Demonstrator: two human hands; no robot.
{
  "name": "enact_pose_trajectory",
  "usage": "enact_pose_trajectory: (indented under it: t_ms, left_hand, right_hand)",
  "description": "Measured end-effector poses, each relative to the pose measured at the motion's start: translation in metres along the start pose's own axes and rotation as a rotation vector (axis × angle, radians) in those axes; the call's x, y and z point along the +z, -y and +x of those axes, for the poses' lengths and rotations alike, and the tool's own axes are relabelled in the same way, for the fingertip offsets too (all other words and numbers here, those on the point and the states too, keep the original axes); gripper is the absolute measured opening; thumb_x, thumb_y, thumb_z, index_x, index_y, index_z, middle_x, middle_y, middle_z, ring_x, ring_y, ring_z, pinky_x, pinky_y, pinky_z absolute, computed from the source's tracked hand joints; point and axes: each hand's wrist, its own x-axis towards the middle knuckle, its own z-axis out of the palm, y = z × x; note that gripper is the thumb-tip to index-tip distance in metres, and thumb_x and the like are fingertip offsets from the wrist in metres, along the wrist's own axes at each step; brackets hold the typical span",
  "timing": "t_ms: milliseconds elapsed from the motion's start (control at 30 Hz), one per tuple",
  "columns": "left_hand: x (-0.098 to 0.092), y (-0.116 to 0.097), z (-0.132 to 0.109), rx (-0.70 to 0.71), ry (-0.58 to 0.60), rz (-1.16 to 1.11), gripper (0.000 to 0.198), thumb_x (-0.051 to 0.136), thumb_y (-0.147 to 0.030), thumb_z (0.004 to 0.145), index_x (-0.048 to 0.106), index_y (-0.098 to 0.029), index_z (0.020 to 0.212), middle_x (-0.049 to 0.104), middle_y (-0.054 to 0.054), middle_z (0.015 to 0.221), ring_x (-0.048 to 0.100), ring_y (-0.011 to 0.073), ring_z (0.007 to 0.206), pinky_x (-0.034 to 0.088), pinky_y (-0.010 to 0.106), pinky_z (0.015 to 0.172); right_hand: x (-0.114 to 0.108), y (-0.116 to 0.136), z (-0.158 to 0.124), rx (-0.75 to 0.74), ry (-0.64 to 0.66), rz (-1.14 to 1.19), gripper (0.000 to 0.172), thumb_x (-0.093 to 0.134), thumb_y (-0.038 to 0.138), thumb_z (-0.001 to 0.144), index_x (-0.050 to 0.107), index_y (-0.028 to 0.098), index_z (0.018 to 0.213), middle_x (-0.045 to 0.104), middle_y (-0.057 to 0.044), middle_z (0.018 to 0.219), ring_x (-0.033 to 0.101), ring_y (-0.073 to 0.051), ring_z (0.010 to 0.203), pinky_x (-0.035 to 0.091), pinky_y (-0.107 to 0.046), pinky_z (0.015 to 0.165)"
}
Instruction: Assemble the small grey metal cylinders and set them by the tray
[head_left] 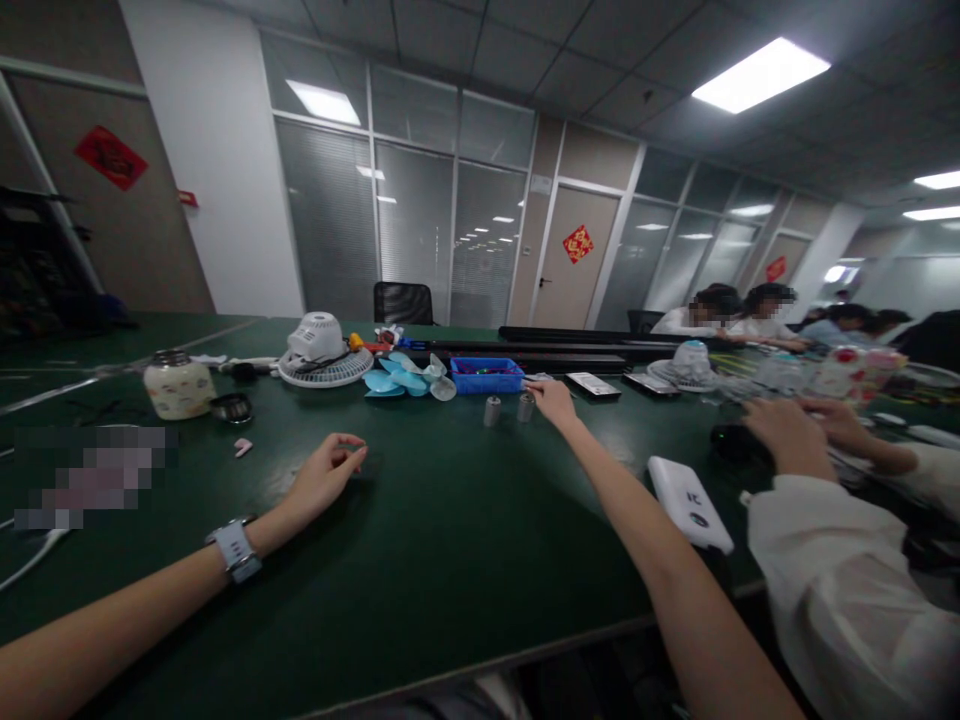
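Note:
My left hand rests low over the green table, palm inward, its fingers loosely curled and apart with nothing in them. A watch with a pale band is on that wrist. Stretched forward, my right hand is at the right end of a blue plastic basket, which has small items inside. Its fingertips are pinched together; whatever they hold is too small to make out. Just left of this hand stands a small metal cylinder. A second metal cylinder stands upright farther left.
Behind are light-blue fan blades and a white fan part. A jar and a black lid stand left. A white power bank lies right, near a co-worker's sleeve. Long black bars lie across the back.

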Motion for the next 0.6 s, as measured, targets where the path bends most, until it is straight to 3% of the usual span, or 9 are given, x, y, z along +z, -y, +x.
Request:
enact_pose_trajectory:
  t_ms: [200,433,600]
  left_hand:
    - [0.0014,0.0021,0.0016,-0.005,0.002,-0.012,0.050,0.053,-0.060,0.074,0.053,-0.019,0.103,0.062,-0.001,0.066,0.060,0.0199,0.063,0.042,0.028,0.057]
    - [-0.0013,0.0078,0.0032,0.004,0.022,-0.012,0.051,0.053,-0.061,0.074,0.053,-0.019,0.104,0.064,0.000,0.067,0.063,0.0209,0.067,0.043,0.029,0.060]
    - [-0.0010,0.0070,0.0039,0.000,0.026,0.015,0.050,0.052,-0.060,0.075,0.053,-0.019,0.104,0.065,0.000,0.067,0.064,0.0220,0.069,0.044,0.031,0.063]
  right_hand:
    - [0.0042,-0.0052,-0.0005,-0.016,0.027,-0.001,0.027,0.054,0.024,0.089,0.070,0.021,0.110,0.070,-0.009,0.107,0.064,-0.022,0.102,0.045,-0.028,0.091]
    - [0.0078,-0.0031,-0.0032,-0.036,-0.037,-0.002,0.031,0.047,0.025,0.092,0.068,0.023,0.115,0.068,-0.006,0.113,0.064,-0.021,0.104,0.046,-0.028,0.091]
    - [0.0060,-0.0012,-0.0037,-0.046,0.016,-0.093,0.031,0.046,0.025,0.092,0.067,0.024,0.115,0.070,-0.006,0.110,0.065,-0.021,0.100,0.047,-0.028,0.088]
